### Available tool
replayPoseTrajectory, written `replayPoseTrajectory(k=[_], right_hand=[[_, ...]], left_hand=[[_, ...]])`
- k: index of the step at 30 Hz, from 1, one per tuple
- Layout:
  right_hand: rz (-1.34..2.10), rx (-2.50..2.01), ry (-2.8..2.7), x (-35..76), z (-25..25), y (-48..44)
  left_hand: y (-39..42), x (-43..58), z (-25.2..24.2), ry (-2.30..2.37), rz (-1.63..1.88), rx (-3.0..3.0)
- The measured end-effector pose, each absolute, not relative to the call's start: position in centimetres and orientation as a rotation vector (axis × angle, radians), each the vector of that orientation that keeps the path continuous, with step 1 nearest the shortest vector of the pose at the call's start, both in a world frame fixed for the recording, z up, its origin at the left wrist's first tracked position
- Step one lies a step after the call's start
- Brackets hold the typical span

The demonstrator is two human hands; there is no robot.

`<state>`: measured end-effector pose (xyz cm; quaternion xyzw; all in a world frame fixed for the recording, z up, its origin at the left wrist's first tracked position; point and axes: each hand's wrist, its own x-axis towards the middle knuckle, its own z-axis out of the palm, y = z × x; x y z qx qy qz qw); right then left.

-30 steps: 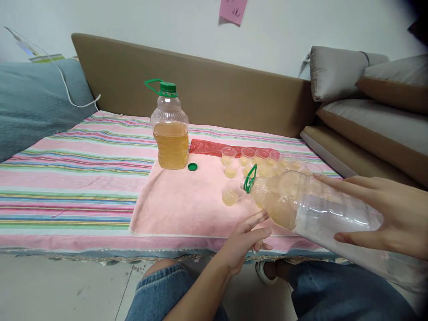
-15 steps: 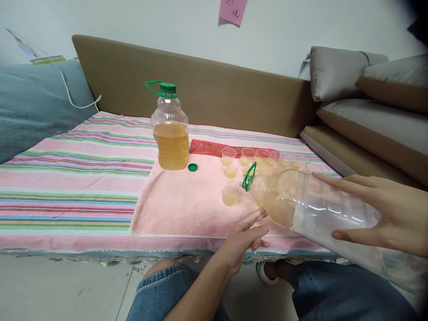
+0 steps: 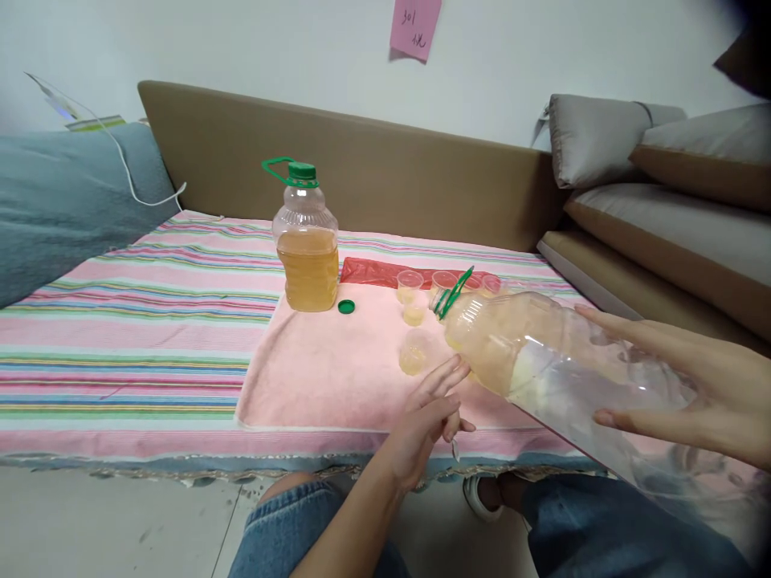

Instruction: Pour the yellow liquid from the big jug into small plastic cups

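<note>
My right hand (image 3: pixel 692 393) grips a large clear plastic bottle (image 3: pixel 560 369), tilted with its open neck and green handle ring toward the left. Yellowish liquid sits in the neck end. My left hand (image 3: pixel 425 417) hovers under the bottle's neck with fingers stretched out, holding nothing, just in front of a small clear cup (image 3: pixel 413 354) of yellow liquid on the pink towel (image 3: pixel 325 369). Several more small cups (image 3: pixel 410 286) stand in a row behind. A loose green cap (image 3: pixel 345 306) lies beside a second, upright bottle (image 3: pixel 306 241) half full of amber liquid.
The towel lies on a striped cloth (image 3: pixel 138 321) over a low sofa bed with a brown backrest (image 3: pixel 373 168). A red bag (image 3: pixel 373 271) lies behind the cups. Grey and brown cushions (image 3: pixel 650 177) stack at right. A grey blanket (image 3: pixel 54 201) and white cable are at left.
The bottle's neck has lifted up and slightly away from the front cup. My left hand has risen a little beneath it. The view has tipped down slightly.
</note>
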<state>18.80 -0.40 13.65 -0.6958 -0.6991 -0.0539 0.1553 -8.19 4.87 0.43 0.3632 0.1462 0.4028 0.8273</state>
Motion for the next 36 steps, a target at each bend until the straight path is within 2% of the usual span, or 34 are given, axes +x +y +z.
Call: replayPoseTrajectory(k=[6,12,23,30,36], right_hand=[[0.061,-1.964,-1.87,17.7,13.7,-1.3],[0.34,-1.641,-1.701,14.5,12.7,-1.0],[0.685,-1.033,-1.51,5.3,11.0,2.8],[0.814,-0.859,-1.496,-0.6,7.8,7.7],[0.927,-0.691,-1.441,-6.1,3.8,11.8]], left_hand=[[5.3,-9.2,1.1,0.165,0.951,0.808],[6.0,-10.5,1.4,0.223,1.081,0.826],[8.0,-15.5,1.3,0.65,1.788,0.83],[8.4,-20.0,1.9,0.753,2.156,0.748],[8.3,-21.4,1.8,0.867,2.235,0.678]])
